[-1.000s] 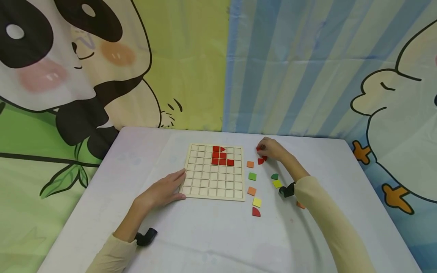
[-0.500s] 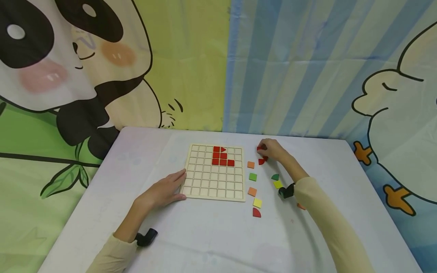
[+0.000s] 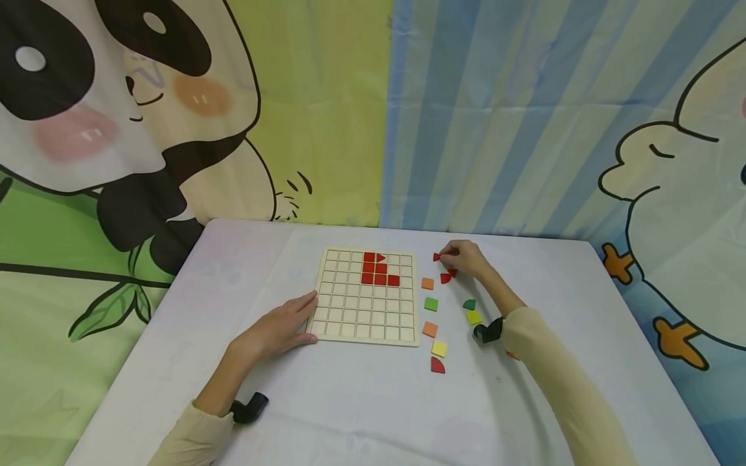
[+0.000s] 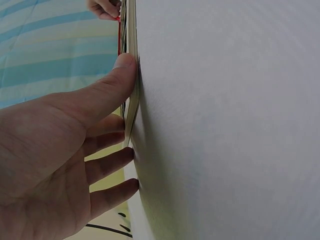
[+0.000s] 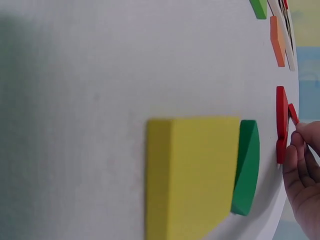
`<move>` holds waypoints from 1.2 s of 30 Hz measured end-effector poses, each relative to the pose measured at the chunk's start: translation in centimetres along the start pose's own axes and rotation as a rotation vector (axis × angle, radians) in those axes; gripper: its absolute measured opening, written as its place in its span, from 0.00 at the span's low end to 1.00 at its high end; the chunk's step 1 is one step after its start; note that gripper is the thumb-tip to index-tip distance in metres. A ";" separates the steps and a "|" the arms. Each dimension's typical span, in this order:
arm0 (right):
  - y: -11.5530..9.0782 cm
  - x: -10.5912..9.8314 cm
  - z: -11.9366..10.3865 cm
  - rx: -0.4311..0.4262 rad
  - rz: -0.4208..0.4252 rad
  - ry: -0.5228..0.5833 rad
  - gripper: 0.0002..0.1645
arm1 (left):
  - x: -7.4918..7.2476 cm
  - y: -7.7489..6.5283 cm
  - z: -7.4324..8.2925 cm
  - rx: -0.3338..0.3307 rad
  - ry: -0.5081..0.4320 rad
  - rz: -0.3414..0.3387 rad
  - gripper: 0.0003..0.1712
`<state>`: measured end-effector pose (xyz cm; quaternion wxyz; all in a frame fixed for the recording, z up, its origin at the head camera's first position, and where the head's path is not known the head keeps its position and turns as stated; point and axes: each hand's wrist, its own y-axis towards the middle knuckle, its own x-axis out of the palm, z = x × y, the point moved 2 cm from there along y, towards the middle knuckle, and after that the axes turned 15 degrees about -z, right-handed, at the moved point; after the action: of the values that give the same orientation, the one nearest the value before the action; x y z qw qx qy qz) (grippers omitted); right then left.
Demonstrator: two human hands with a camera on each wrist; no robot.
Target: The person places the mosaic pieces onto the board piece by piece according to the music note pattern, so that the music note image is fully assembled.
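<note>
My left hand lies at the left edge of a pale wooden grid board, its fingers fairly straight. In the left wrist view the thumb touches the board's side and the other fingertips reach down by the edge. Red tiles fill several cells near the top of the board, with a red triangle beside them. To the right of the board, my right hand pinches a small red piece between thumb and fingertips. Just below it lies a red quarter-round piece, near another red piece.
Along the board's right side lie an orange square, a green square, another orange square, a yellow square and a red quarter-round. Under the right forearm are a green piece and a yellow one.
The right hand's fingers have shifted, and the small red piece now sticks out to the left of the fingertips. The left hand and the tiles on the board stay put.
</note>
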<state>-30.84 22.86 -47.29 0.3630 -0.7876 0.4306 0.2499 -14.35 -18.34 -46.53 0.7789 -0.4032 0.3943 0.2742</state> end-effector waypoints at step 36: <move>0.6 3.0 -5.3 -0.392 -0.020 -0.194 0.18 | -0.1 0.0 -0.1 -0.009 -0.016 -0.014 0.48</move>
<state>-29.43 16.96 -46.40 0.2449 -0.8197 0.3289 0.3998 -14.45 -18.39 -46.51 0.7822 -0.4072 0.3841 0.2735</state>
